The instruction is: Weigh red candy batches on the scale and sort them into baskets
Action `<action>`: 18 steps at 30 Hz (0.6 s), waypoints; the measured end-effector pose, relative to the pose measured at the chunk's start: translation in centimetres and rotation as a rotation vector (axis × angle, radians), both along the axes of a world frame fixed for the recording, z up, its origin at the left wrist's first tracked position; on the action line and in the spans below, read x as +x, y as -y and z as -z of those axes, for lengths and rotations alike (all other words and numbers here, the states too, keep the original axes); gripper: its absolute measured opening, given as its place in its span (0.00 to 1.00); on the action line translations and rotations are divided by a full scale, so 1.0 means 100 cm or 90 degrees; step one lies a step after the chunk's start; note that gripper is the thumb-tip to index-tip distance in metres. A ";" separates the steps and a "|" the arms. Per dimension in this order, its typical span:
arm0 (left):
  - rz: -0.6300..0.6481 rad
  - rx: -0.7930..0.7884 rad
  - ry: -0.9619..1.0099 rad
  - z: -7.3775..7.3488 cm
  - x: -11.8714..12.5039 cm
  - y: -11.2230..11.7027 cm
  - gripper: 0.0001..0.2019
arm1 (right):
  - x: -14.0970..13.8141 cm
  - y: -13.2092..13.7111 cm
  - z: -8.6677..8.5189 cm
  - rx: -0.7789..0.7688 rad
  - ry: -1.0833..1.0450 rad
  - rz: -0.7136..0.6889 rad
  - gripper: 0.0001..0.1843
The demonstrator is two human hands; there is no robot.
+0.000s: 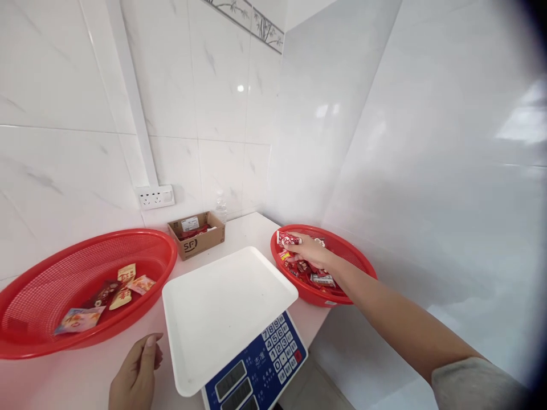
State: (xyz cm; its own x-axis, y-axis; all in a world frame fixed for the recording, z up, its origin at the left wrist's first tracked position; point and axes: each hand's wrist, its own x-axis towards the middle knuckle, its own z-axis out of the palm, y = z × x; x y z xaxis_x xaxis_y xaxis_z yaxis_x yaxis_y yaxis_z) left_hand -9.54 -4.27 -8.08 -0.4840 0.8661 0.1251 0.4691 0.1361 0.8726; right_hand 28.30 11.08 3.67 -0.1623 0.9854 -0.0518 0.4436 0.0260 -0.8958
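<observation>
Over the right-hand red plastic basket (pixel 363 265), my right hand (pixel 314 250) grips a red-and-white snack packet (pixel 288 239) between thumb and fingers. Below it lie several red wrapped snacks (pixel 322 280). My left hand (pixel 135 373) is beside the left edge of the white scale tray (pixel 231 313), its fingers curled and no object showing in them. Under the tray's front edge is the blue panel of the digital scale (pixel 280 350), with a keypad and displays. The tray has nothing on it.
At the left, another red basket (pixel 38 273) holds several snack packets (pixel 123 287). An open cardboard box (pixel 200 245) with red items stands by the wall, near a clear plastic bottle (pixel 221 208). The white table (pixel 245 233) meets the walls behind; a socket (pixel 156 197) is above.
</observation>
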 end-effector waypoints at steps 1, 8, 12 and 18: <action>-0.001 0.009 0.001 -0.002 0.002 0.001 0.23 | -0.011 0.002 -0.001 -0.006 -0.013 -0.036 0.31; -0.009 0.049 0.031 -0.009 0.006 0.006 0.22 | -0.067 0.022 0.012 -0.002 0.029 -0.182 0.28; -0.073 0.060 0.038 -0.015 0.003 0.009 0.21 | -0.061 0.039 0.025 0.080 0.090 -0.166 0.24; -0.158 0.134 -0.012 -0.041 0.011 0.018 0.18 | 0.018 0.044 0.031 0.151 0.286 -0.048 0.26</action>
